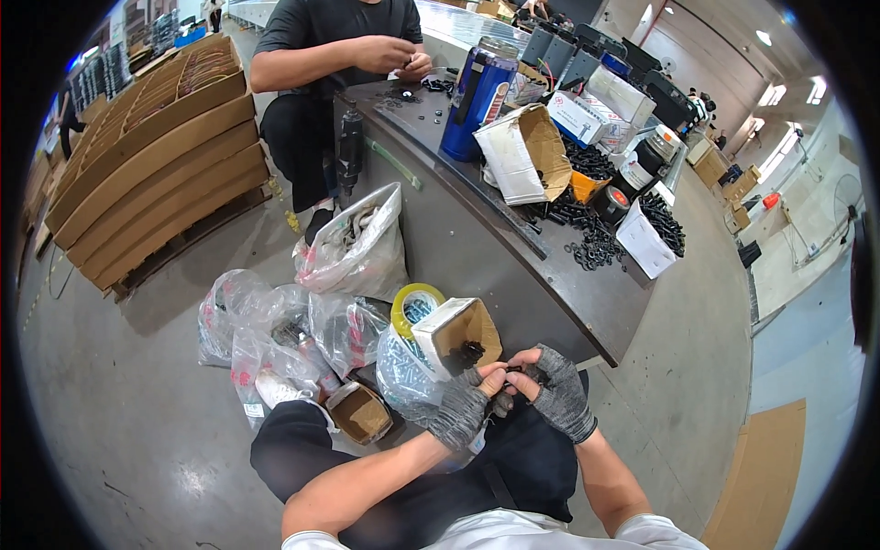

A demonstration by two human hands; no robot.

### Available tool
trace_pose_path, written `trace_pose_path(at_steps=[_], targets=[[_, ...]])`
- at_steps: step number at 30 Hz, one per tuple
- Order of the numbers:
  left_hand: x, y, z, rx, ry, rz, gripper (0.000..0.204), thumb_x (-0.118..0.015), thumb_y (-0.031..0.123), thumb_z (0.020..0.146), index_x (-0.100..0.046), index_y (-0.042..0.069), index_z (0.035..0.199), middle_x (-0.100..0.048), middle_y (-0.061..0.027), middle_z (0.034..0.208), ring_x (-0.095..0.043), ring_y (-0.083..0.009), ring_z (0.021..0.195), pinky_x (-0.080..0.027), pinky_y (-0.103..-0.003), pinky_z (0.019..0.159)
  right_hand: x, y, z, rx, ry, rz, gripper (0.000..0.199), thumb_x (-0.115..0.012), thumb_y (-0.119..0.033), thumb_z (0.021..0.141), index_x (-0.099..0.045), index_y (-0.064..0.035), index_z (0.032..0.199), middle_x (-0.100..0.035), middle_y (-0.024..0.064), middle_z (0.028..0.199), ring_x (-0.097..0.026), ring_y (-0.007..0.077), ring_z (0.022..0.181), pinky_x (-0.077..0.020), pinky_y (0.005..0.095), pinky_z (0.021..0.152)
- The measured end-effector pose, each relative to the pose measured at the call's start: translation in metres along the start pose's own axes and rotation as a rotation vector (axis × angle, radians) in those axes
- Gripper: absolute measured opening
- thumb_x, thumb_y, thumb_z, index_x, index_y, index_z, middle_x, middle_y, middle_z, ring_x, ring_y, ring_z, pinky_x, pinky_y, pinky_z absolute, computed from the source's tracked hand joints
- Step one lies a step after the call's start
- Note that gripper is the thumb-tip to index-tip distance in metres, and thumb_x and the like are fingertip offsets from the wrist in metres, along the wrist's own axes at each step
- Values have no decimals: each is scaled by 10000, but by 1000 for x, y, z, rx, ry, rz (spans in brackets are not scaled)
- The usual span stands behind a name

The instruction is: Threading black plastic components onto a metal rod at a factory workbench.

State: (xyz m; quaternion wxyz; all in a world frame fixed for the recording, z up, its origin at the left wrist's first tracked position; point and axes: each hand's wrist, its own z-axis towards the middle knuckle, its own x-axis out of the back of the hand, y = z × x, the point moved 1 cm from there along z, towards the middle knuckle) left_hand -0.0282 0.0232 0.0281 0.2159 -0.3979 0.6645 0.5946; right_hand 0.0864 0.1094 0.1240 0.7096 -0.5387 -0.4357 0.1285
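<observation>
Above my lap, my left hand [466,406] and my right hand [561,396], both in grey fingerless gloves, meet at the fingertips. Between them they pinch a small black bolt [513,369]; fingers cover most of it. Just beyond my left hand, a small open cardboard box [442,328] is tilted toward me, with a few black parts [472,351] inside. It rests against a clear bag of silvery screws [403,371]. A roll of yellow tape [414,307] lies beside the box.
A dark table [458,220] carries a blue flask [478,101], a white carton [524,156], black bolts [573,215] and a filled box [646,240]. Plastic bags [266,321] and an open carton [359,412] sit by my legs. Across, a person [339,64] handles small parts.
</observation>
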Motion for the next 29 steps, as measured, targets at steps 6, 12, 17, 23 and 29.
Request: trace_pose_path(at_steps=[6, 12, 17, 23, 29], targets=[[7, -10, -1, 62, -104, -59, 412, -529, 337, 1024, -563, 37, 1304, -644, -44, 963, -613, -123, 859, -515, -253, 751, 6, 10, 2, 116, -1, -103, 120, -653, -50, 881, -659, 1, 990, -640, 117, 881, -650, 234, 822, -508, 324, 742], [6, -17, -4, 133, -32, -162, 527, -540, 343, 1016, -415, 20, 1414, -632, -86, 1056, -619, -162, 967, -528, -280, 815, 9, 9, 5, 198, 48, -273, 111, -641, -40, 867, -660, -9, 972, -639, 138, 890, -642, 279, 821, -510, 343, 749], [5, -27, -7, 77, -62, -114, 471, -584, 226, 997, -438, 1, 1384, -632, -85, 1064, -628, -168, 973, -537, -289, 833, 6, 25, 3, 191, 14, -289, 107, -646, -20, 857, -655, -16, 963, -644, 127, 882, -642, 268, 814, -510, 344, 739], [25, -62, -10, 286, 86, -133, 381, -637, 110, 944, -526, -30, 1281, -656, -76, 1038, -647, -149, 930, -542, -270, 825, -2, 51, 6, 199, -67, -302, 121, -659, -11, 843, -652, -29, 962, -639, 124, 874, -643, 283, 818, -507, 354, 731], [47, -92, -9, 422, 191, -27, 434, -663, 135, 931, -506, -58, 1286, -647, -160, 1040, -673, -230, 898, -579, -307, 749, -29, 101, 50, 258, -41, -275, 139, -675, -52, 848, -658, -37, 985, -657, 144, 931, -652, 308, 879, -507, 385, 769]])
